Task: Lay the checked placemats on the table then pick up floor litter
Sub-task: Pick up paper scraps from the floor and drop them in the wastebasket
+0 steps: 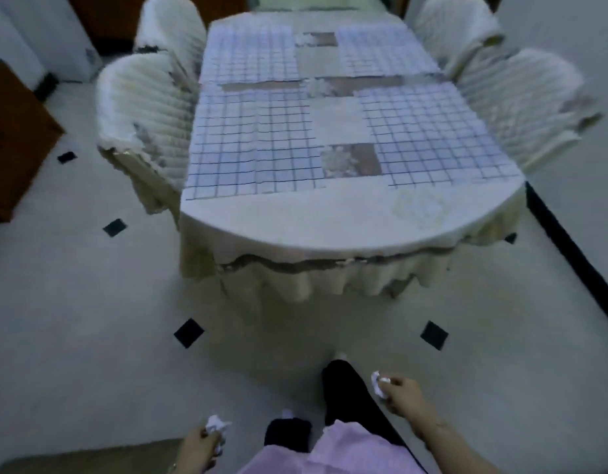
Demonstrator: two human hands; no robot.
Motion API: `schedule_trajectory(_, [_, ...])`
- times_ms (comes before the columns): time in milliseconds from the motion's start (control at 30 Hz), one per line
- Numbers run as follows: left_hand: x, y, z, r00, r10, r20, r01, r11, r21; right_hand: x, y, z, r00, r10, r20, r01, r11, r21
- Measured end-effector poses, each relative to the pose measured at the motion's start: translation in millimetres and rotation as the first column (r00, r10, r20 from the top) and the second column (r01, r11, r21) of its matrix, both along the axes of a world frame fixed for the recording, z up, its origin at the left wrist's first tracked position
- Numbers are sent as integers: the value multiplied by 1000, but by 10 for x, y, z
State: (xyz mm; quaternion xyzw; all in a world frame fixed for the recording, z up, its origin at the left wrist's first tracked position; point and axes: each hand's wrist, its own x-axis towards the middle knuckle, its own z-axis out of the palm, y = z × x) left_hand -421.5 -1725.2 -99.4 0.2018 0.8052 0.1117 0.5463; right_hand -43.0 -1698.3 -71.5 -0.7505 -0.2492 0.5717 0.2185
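Several white placemats with a dark checked grid lie flat on the covered table (pixel 295 220): one near left (pixel 251 142), one near right (pixel 429 131), one far left (pixel 251 53), one far right (pixel 384 49). Low in the view, my left hand (pixel 198 449) grips a crumpled white paper ball (pixel 216 426). My right hand (pixel 403 395) pinches another crumpled white paper (pixel 379 383). Both hands hang below the table's near edge, over the pale floor.
White-covered chairs stand at the table's left (pixel 142 107) and right (pixel 521 104). A brown wooden cabinet (pixel 12 138) is at the far left. The pale floor has small black diamond tiles (pixel 188 332). A dark skirting strip (pixel 569 254) runs along the right wall. My legs stand between my hands.
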Motion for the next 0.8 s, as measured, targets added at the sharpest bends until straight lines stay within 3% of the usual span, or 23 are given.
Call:
schedule_trajectory(133, [752, 611, 329, 937, -330, 113, 322, 943, 84, 456, -814, -143, 961, -274, 41, 277, 957, -88])
schedule_trajectory(267, [1766, 1099, 592, 778, -607, 162, 560, 787, 258, 804, -1462, -283, 867, -491, 86, 498, 851, -166])
schedule_trajectory(433, [3078, 1533, 589, 603, -777, 181, 696, 624, 355, 1308, -1876, -297, 740, -663, 117, 672, 721, -169])
schedule_trajectory(567, [3930, 1600, 478, 464, -865, 191, 802, 501, 324, 1763, -1957, -332, 674, -727, 131, 737, 650, -185])
schedule_trajectory(700, [4469, 1577, 240, 471, -861, 194, 826, 507, 245, 2314, -1870, -288, 639, -757, 135, 768, 617, -172])
schedule_trajectory(800, [4740, 1618, 161, 525, -833, 174, 819, 551, 160, 2777, -1691, -144, 557, -822, 120, 828, 539, -155])
